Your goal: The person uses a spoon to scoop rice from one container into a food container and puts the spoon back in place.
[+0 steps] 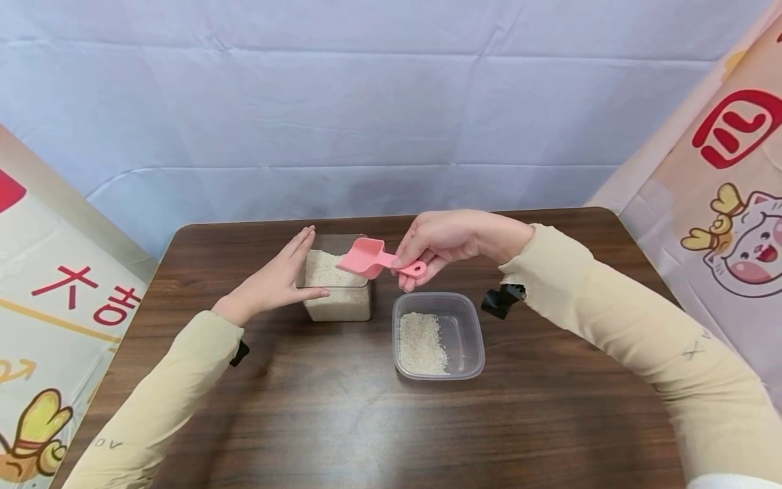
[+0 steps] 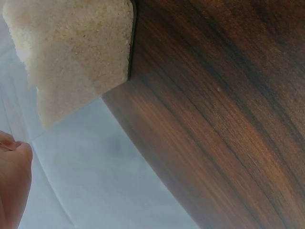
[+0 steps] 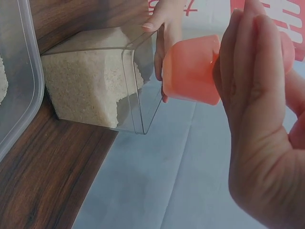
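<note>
A pink scoop (image 1: pixel 366 258) is held by its handle between the thumb and fingers of my right hand (image 1: pixel 436 241). Its bowl hangs at the right rim of a tall clear container (image 1: pixel 339 305) that holds white rice (image 1: pixel 330 270). In the right wrist view, the scoop (image 3: pixel 190 70) stands just outside the container's mouth. Against the container's left side, my left hand (image 1: pixel 277 278) rests with straight fingers, its thumb along the front rim. The left wrist view shows rice (image 2: pixel 81 52) through the container's wall.
A shallow clear plastic tub (image 1: pixel 467 370) stands right of the tall container, with a layer of rice (image 1: pixel 421 343) mostly on its left side. Both stand on a dark wooden table (image 1: pixel 318 407). A pale cloth (image 1: pixel 391 122) hangs behind the table, and printed panels flank it.
</note>
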`<act>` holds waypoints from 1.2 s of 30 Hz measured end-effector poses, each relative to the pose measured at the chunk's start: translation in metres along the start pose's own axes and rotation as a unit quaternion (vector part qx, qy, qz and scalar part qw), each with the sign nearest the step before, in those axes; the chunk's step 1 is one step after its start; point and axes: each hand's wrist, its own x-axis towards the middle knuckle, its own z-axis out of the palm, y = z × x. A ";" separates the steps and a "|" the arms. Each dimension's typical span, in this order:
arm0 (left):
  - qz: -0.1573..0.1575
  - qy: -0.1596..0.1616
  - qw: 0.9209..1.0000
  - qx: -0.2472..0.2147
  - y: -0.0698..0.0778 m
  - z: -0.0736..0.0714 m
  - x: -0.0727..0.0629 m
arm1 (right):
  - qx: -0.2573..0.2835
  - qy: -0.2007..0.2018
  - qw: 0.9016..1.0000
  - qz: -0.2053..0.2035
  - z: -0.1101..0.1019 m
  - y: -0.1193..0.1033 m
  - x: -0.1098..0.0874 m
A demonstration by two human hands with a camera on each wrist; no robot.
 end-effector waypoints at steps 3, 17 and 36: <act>-0.001 0.001 1.000 -0.001 0.000 0.000 0.000 | 0.004 -0.003 1.000 -0.003 0.001 0.000 0.002; -0.002 0.001 1.000 0.003 0.000 0.000 0.000 | 0.032 0.003 0.999 0.001 0.003 -0.003 0.015; 0.009 0.005 1.000 0.007 0.001 -0.001 0.001 | 0.078 -0.002 0.997 0.027 0.006 -0.007 0.028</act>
